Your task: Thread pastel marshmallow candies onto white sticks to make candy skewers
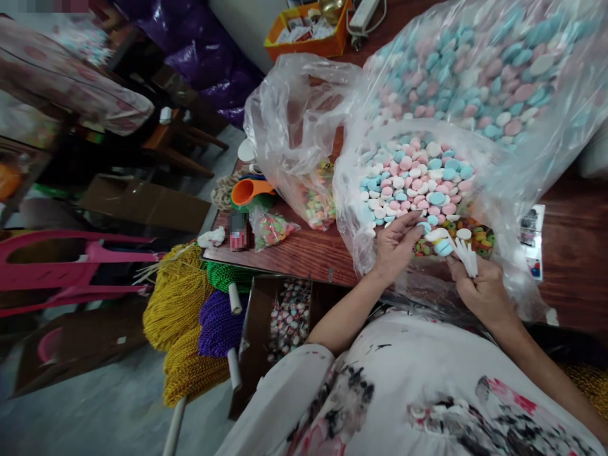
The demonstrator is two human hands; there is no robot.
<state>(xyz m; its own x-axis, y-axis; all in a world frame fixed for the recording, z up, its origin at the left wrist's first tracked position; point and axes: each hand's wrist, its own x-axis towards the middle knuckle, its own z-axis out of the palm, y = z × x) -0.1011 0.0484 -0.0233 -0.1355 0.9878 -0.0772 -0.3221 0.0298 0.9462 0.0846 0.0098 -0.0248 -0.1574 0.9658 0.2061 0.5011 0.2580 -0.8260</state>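
Nearest: the wearer's floral shirt, below the big bag. Both hands work at the big bag's near edge. Left hand: partly curled, fingertips drawn together at a blue piece; whether it is pinched or only touched, cannot tell. Right hand: closed, a fan of white sticks held between thumb and fingers, tips pointing up and away. A small stack of blue and yellow pieces sits between the hands, just beside the sticks; what supports it is unclear.

The big bag, clear plastic, lies open on the table. Loose discs, pink, blue and white, fill its mouth beyond the hands; more show through the plastic farther back. Multicoloured bits lie by its near edge.

Left of the big bag, below table level: a box of small wrapped items, then purple cord and yellow cord. On the table, same side: a small bag of coloured bits and an orange scoop. Farther left, a pink chair. Beyond the big bag, to its upper left: an orange tray and a purple sack.
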